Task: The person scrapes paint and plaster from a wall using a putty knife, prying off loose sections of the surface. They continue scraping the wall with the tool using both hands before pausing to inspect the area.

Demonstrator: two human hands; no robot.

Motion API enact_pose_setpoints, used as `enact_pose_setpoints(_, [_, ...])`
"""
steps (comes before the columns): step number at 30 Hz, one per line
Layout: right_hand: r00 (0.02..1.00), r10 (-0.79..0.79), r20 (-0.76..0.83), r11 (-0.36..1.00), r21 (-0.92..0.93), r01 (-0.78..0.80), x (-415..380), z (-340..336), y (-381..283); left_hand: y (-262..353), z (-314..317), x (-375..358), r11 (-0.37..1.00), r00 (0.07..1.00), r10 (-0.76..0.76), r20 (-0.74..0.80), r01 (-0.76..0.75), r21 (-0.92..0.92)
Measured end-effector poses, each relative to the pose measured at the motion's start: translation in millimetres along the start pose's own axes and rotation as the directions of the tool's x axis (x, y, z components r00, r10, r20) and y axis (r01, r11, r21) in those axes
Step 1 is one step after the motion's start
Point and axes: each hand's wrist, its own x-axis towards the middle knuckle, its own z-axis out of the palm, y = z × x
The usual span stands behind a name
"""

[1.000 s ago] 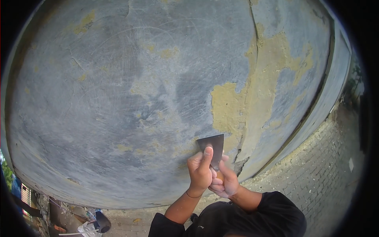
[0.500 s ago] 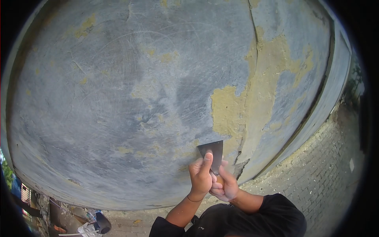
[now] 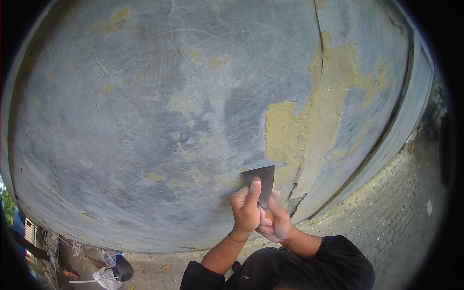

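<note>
Both my hands grip one putty knife (image 3: 263,182), a scraper with a wide dark metal blade and an orange-brown handle. My left hand (image 3: 246,212) is closed round its lower blade, the thumb lying flat along the metal. Wrapped round the handle is my right hand (image 3: 278,223), which hides most of it. The blade's broad edge points up and lies against or very close to the grey wall (image 3: 145,130). Just above and right of the blade is a patch of yellowish old paint (image 3: 282,133) with ragged edges.
A long crack (image 3: 309,116) runs down the wall, ending in a broken hole (image 3: 296,203) right of my hands. Brick paving (image 3: 386,232) lies below at right. At lower left are a dark scoop-like object (image 3: 124,268) and a white bag (image 3: 106,279).
The putty knife has moved slightly up the wall, with both hands still on it. The wall's marks have shifted a little to the right in view.
</note>
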Motion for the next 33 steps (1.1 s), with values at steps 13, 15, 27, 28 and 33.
enact_pose_setpoints(13, [0.998, 0.048, -0.037, 0.999, 0.009, -0.048, -5.2, 0.2, 5.8, -4.5, -4.0, -6.1, 0.999, 0.999, -0.031, -0.014, 0.03, -0.023])
enact_pose_setpoints(15, [0.996, 0.053, -0.075, 0.998, 0.04, -0.05, -4.4, -2.2, 8.7, -8.6, -6.3, -4.2, 1.0, 1.0, -0.022, -0.001, 0.022, -0.018])
enact_pose_setpoints(27, [0.999, 0.03, -0.033, 0.999, -0.021, -0.031, -0.2, 4.8, 3.1, 3.1, -4.2, -0.9, 1.0, 1.0, -0.012, -0.022, 0.012, -0.004])
enact_pose_setpoints(28, [0.999, 0.029, -0.032, 0.999, -0.021, -0.029, -1.4, 4.8, 4.1, 1.5, -5.0, -1.9, 1.0, 1.0, -0.012, -0.021, 0.012, -0.003])
enact_pose_setpoints(33, [0.999, 0.03, -0.039, 1.0, 0.01, -0.029, -0.4, 8.1, 1.8, 3.3, -4.9, -0.2, 1.0, 1.0, -0.013, -0.011, 0.013, -0.007])
